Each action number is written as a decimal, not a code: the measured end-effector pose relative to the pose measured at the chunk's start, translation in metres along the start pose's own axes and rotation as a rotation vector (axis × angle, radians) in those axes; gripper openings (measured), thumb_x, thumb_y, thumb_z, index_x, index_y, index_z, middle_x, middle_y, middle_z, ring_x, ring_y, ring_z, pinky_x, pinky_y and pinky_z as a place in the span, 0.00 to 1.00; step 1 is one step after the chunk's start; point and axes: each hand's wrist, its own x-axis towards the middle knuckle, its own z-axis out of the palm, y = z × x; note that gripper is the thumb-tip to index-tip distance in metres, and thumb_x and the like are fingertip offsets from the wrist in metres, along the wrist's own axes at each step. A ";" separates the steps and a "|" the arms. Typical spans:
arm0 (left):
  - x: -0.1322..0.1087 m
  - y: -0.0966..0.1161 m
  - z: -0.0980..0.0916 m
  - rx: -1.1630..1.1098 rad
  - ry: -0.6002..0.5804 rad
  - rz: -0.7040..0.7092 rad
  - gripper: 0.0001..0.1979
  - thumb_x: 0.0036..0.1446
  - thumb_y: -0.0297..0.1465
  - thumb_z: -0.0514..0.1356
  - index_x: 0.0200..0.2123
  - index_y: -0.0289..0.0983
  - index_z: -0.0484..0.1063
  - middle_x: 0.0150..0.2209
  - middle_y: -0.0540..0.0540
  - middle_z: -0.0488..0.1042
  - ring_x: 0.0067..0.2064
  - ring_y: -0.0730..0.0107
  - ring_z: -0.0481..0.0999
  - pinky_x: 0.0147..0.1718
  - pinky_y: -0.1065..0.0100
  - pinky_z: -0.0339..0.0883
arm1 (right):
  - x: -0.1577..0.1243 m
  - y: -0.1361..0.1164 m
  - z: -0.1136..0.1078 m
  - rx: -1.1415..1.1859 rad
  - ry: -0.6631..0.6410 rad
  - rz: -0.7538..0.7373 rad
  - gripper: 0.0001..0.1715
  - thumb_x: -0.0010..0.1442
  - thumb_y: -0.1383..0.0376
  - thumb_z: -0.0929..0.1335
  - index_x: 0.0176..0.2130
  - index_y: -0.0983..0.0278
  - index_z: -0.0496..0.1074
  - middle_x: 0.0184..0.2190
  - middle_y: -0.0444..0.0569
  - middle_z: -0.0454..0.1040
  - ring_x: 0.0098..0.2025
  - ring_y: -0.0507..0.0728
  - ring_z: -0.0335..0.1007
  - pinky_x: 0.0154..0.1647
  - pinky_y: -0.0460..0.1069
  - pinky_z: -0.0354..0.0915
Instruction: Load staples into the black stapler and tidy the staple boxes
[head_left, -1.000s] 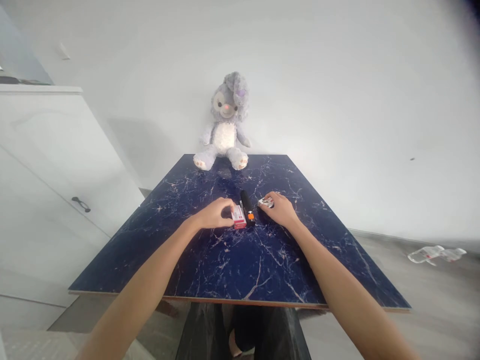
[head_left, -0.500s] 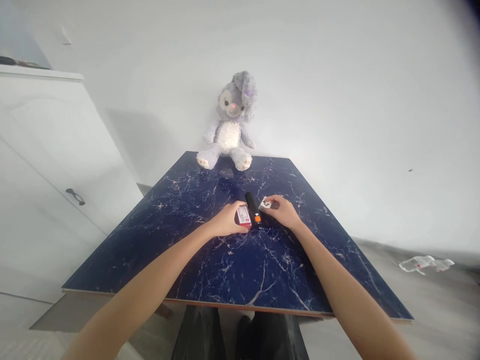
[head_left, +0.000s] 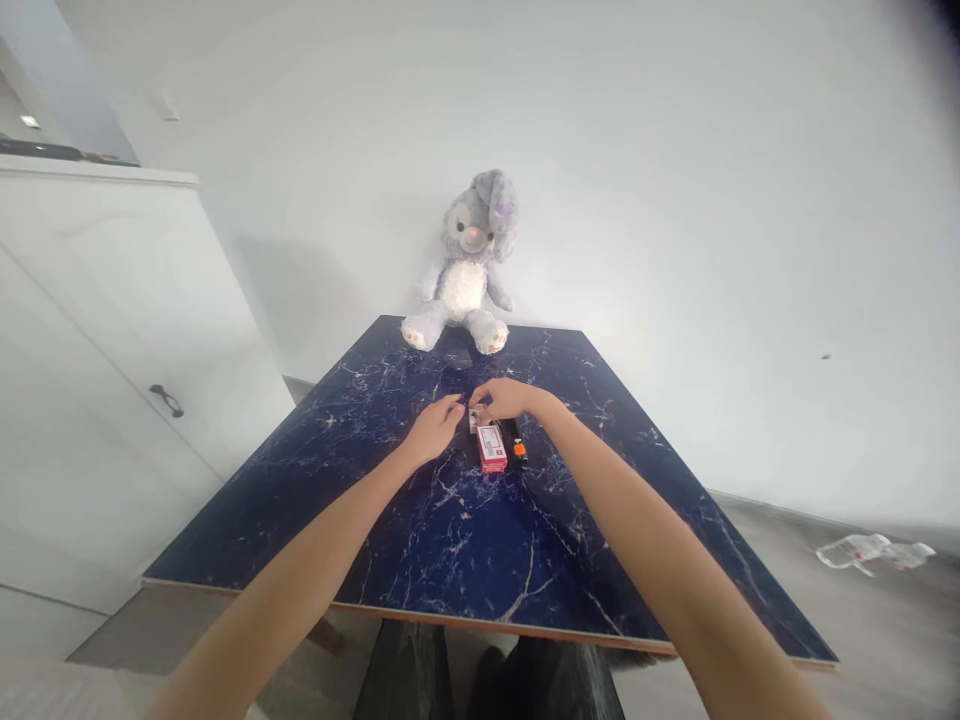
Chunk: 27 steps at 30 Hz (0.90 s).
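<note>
My right hand (head_left: 504,398) reaches over a black cylindrical object (head_left: 514,436) with an orange mark, its fingers closed on a small white box (head_left: 475,420) with dark print. Just below that hand, a red-and-white box (head_left: 492,447) rests on the table beside the black object, with no hand on it. My left hand (head_left: 436,428) is to the left of the boxes, fingers stretched forward and holding nothing. Part of the black object and of the white box is hidden by my right hand.
A grey-lilac plush rabbit (head_left: 463,275) sits at the far edge of the dark blue marbled table (head_left: 420,560), against the wall. A white cabinet (head_left: 112,350) stands on the left. Clear plastic bottles (head_left: 874,552) lie on the floor at right.
My left hand has let go of the red-and-white box and moved left. My right hand has carried the small white box leftward across the black object. The view has shifted slightly.
</note>
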 end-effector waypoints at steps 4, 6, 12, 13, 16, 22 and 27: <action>-0.003 0.007 0.005 0.026 -0.111 0.029 0.21 0.66 0.37 0.50 0.57 0.38 0.71 0.52 0.40 0.78 0.55 0.53 0.75 0.57 0.55 0.63 | -0.032 0.026 0.014 0.156 0.348 0.078 0.16 0.62 0.56 0.67 0.47 0.57 0.77 0.49 0.47 0.78 0.50 0.58 0.74 0.54 0.52 0.65; -0.004 0.013 0.008 -0.009 -0.116 -0.026 0.20 0.67 0.35 0.48 0.56 0.39 0.72 0.52 0.41 0.78 0.54 0.53 0.76 0.55 0.56 0.65 | -0.056 0.041 0.028 0.257 0.478 0.228 0.19 0.64 0.54 0.65 0.49 0.59 0.75 0.49 0.49 0.78 0.45 0.57 0.75 0.49 0.51 0.68; -0.007 0.019 0.009 -0.095 -0.195 -0.015 0.21 0.67 0.38 0.49 0.58 0.42 0.72 0.59 0.44 0.74 0.60 0.52 0.71 0.58 0.56 0.61 | -0.098 0.047 0.066 0.457 0.305 0.313 0.27 0.66 0.45 0.60 0.40 0.61 0.77 0.33 0.45 0.78 0.32 0.55 0.73 0.34 0.47 0.66; -0.007 0.018 0.007 -0.121 -0.219 -0.018 0.21 0.67 0.40 0.50 0.58 0.43 0.72 0.60 0.45 0.73 0.60 0.52 0.71 0.57 0.56 0.62 | -0.099 0.044 0.067 0.431 0.301 0.291 0.28 0.65 0.44 0.60 0.37 0.61 0.76 0.30 0.44 0.77 0.32 0.55 0.72 0.33 0.47 0.64; -0.006 0.016 -0.002 -0.224 -0.322 -0.058 0.23 0.63 0.46 0.56 0.57 0.45 0.71 0.57 0.44 0.75 0.55 0.54 0.75 0.51 0.58 0.67 | -0.101 0.036 0.063 0.377 0.315 0.277 0.28 0.64 0.44 0.61 0.33 0.61 0.75 0.26 0.42 0.74 0.29 0.54 0.68 0.32 0.47 0.60; -0.003 0.015 0.002 -0.449 -0.419 -0.319 0.22 0.53 0.49 0.65 0.38 0.36 0.70 0.36 0.43 0.78 0.28 0.69 0.75 0.25 0.67 0.68 | -0.103 0.034 0.060 0.356 0.327 0.274 0.28 0.65 0.45 0.60 0.30 0.61 0.74 0.26 0.42 0.73 0.27 0.53 0.65 0.31 0.47 0.57; -0.007 0.023 0.014 -0.496 -0.392 -0.330 0.22 0.55 0.50 0.64 0.35 0.35 0.70 0.32 0.45 0.77 0.30 0.67 0.78 0.33 0.62 0.74 | -0.103 0.033 0.061 0.371 0.338 0.266 0.25 0.65 0.47 0.61 0.31 0.61 0.74 0.26 0.42 0.74 0.28 0.53 0.65 0.31 0.47 0.57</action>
